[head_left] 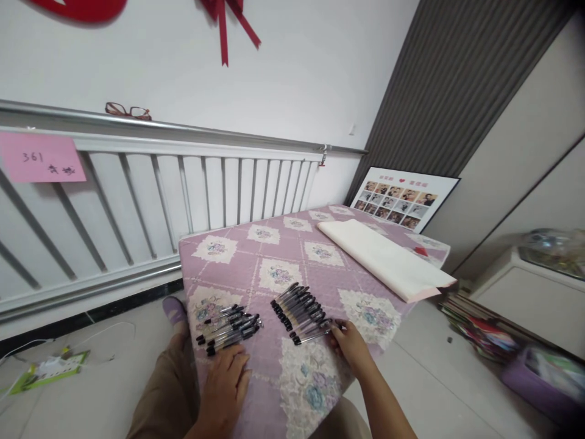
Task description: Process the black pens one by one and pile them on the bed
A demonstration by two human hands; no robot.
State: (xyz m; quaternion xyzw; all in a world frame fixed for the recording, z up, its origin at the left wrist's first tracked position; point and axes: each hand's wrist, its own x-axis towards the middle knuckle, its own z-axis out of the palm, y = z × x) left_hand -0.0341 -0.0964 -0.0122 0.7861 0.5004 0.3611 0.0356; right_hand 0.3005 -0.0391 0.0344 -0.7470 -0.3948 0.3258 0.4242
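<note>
On the purple floral tablecloth (269, 366) lie two groups of black-capped clear pens. A slanted row of pens (299, 308) is laid side by side in the middle, while a looser bunch of pens (231, 329) lies to its left. My right hand (351, 346) pinches the end of the pen (313, 335) at the near end of the row; that pen rests on the cloth. Just below the left bunch, my left hand (225, 378) lies flat on the table with its fingers stretched out, holding nothing.
A folded cream sheet (379, 253) lies across the table's right side, and a photo board (397, 201) leans behind it. A white radiator (205, 189) runs along the wall, with glasses (128, 111) on its pipe. Magazines (484, 329) and a purple bin (539, 378) stand at right.
</note>
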